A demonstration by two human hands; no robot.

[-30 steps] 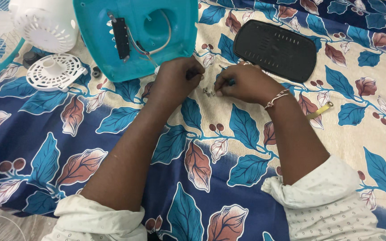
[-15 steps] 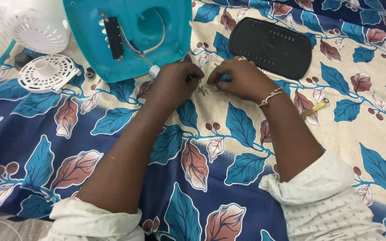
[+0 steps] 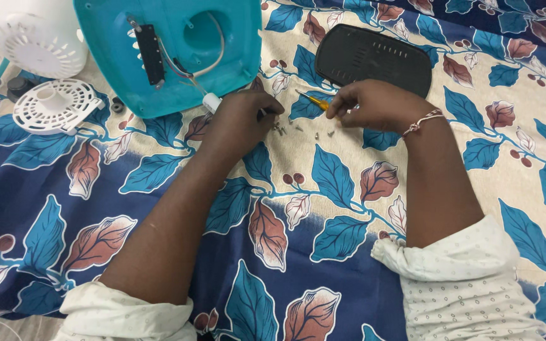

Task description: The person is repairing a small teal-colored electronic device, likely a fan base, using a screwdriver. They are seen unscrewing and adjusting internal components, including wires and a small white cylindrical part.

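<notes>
Head view: on the leaf-patterned bedsheet (image 3: 323,189), the left hand (image 3: 241,120) curls shut, its fingertips at the small screws (image 3: 298,129) scattered between both hands. The right hand (image 3: 374,104) grips a yellow-handled screwdriver (image 3: 314,101). A turquoise fan base (image 3: 178,50) and black cover (image 3: 374,57) lie toward the far edge.

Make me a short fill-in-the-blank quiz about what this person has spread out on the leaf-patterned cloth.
1. The right hand grips a small screwdriver whose handle is ____.
2. Loose screws lie on the cloth ____ the two hands.
3. The open plastic housing with wires showing, near the left hand, is coloured ____.
4. The flat oval cover beyond the right hand is ____.

Missing words: yellow; between; teal; black
</notes>
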